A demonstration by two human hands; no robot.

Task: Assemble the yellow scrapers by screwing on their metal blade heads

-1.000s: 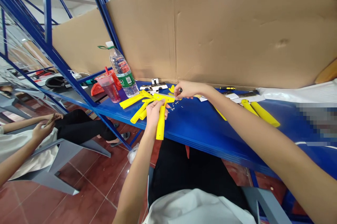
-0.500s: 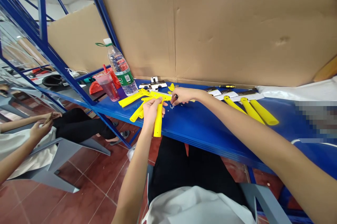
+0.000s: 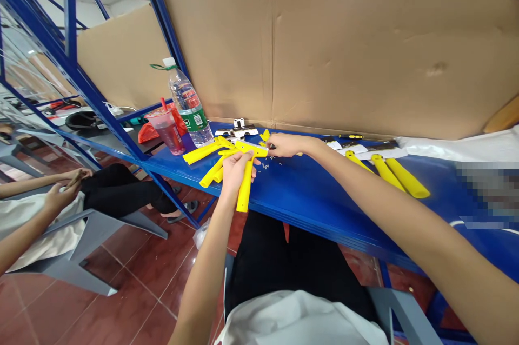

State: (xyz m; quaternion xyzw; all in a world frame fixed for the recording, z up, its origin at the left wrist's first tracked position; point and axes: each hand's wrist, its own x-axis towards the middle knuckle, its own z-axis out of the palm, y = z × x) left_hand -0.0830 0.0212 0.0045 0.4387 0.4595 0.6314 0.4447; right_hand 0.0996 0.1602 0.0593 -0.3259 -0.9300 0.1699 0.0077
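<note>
My left hand [image 3: 235, 172] is closed around a T-shaped yellow plastic handle [image 3: 245, 188], its grip hanging past the table's front edge. My right hand [image 3: 286, 145] is beside the right end of that handle's crosspiece, fingers bent and pinched together; what is between them is too small to make out. Small shiny pieces [image 3: 265, 166] lie scattered on the blue table just below the right hand. More yellow handles [image 3: 211, 172] lie in a pile left of and behind my left hand. Another yellow piece [image 3: 265, 135] lies behind the right hand.
White-and-black parts [image 3: 237, 130] lie at the back. Yellow-handled tools with wide heads [image 3: 389, 172] and a screwdriver [image 3: 351, 136] lie to the right. A water bottle [image 3: 190, 110] and a red cup [image 3: 166, 131] stand left. A seated person [image 3: 60, 193] is at far left; cardboard [image 3: 344, 47] backs the table.
My right hand has lifted slightly away from the small scattered pieces, which show more now. My left hand still holds the yellow handle in about the same place.
</note>
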